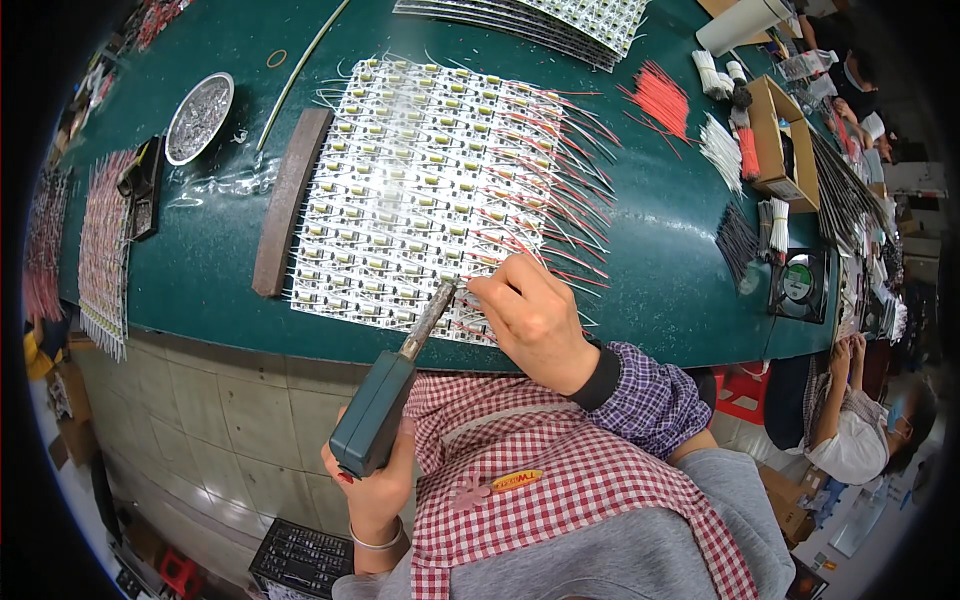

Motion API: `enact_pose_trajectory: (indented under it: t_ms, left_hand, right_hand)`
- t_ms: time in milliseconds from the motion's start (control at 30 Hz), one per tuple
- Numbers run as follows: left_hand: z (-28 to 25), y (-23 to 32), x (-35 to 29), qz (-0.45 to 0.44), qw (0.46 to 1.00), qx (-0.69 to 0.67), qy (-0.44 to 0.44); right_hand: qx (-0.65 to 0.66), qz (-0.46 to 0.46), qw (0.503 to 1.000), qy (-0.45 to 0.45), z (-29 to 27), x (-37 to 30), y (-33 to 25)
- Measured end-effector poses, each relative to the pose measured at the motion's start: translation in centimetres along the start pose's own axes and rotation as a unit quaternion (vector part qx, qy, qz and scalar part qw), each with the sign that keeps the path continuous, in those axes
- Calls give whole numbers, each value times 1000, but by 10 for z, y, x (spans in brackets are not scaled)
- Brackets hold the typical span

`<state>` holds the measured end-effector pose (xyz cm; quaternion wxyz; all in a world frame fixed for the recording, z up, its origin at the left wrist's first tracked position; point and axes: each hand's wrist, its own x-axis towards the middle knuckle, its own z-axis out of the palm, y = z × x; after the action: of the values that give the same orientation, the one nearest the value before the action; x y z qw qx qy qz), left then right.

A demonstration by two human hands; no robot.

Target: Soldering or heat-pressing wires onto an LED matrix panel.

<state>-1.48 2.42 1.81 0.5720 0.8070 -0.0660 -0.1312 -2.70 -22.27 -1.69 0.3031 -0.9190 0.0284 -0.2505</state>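
My left hand (385, 490) is closed around the green body of a soldering gun (375, 405). Its metal barrel slants up and right, and the tip rests at or just above a white circuit board panel (400, 200). Right beside that tip, my right hand (540, 325) pinches a thin wire (468, 282), mostly covered by the fingers. Rows of small yellowish and black components cover the panel. Red and white wires (575, 190) stick out along its right side. A brown bar (295, 200) lies against the panel's left edge.
A metal bowl of clippings (200, 118) sits at left, near a small black holder (145, 190). Red wires (660, 100), white wires (720, 150) and black wires (737, 240) lie at right, beside a cardboard box (785, 145). More panels (520, 30) are stacked behind. Another person (850, 430) sits at far right.
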Motion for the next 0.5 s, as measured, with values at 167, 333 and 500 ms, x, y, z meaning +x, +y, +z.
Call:
enact_pose_trajectory:
  t_ms: [167,333,500]
  left_hand:
    - [-4,1,1,24,998,52,-25]
    - [-3,5,1,-4,1000,27,-4]
    - [-13,-16,-12,29,999,32,8]
  right_hand:
    - [-3,0,1000,-10,0,-1,-1]
    - [-9,-8,1000,1,0,1,-1]
    - [-6,0,1000,-17,-1,-2,-2]
